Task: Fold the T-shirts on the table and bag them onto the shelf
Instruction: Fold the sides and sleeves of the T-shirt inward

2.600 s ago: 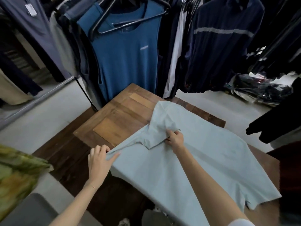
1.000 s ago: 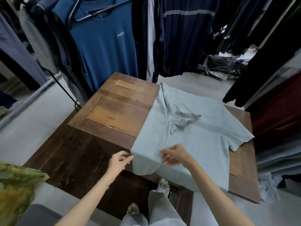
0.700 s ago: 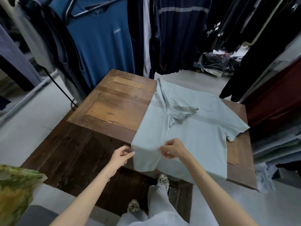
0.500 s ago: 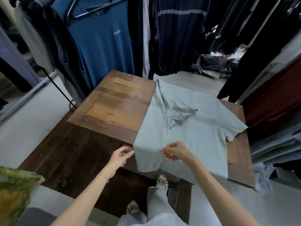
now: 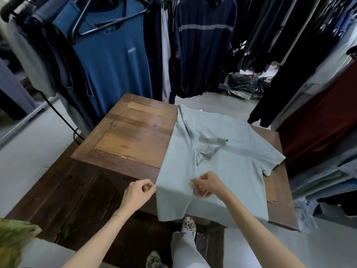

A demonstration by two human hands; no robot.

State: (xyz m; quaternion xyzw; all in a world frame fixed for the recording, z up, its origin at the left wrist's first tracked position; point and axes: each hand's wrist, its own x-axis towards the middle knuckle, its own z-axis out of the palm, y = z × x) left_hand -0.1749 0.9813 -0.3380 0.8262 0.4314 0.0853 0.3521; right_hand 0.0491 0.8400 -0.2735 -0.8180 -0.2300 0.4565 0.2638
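A pale blue-green T-shirt (image 5: 228, 151) lies on the right half of the wooden table (image 5: 133, 136). Its left side is folded inward, with the left sleeve lying across the middle. The hem hangs over the near table edge. My left hand (image 5: 138, 192) pinches the shirt's folded left edge at the near table edge. My right hand (image 5: 207, 183) pinches the fabric a little to the right, over the lower middle of the shirt.
Racks of hanging clothes surround the table: a blue shirt (image 5: 114, 60) at the back left, dark garments (image 5: 202, 45) behind. Stacked folded clothes on shelves (image 5: 328, 175) stand at the right. Dark plastic bags (image 5: 249, 82) lie on the floor behind. A green cloth (image 5: 13, 240) is near left.
The left side and sleeve were folded inward earlier. Both hands moved from the sleeve area to the shirt's near end and hold it there, with hardly any shift in the last half second.
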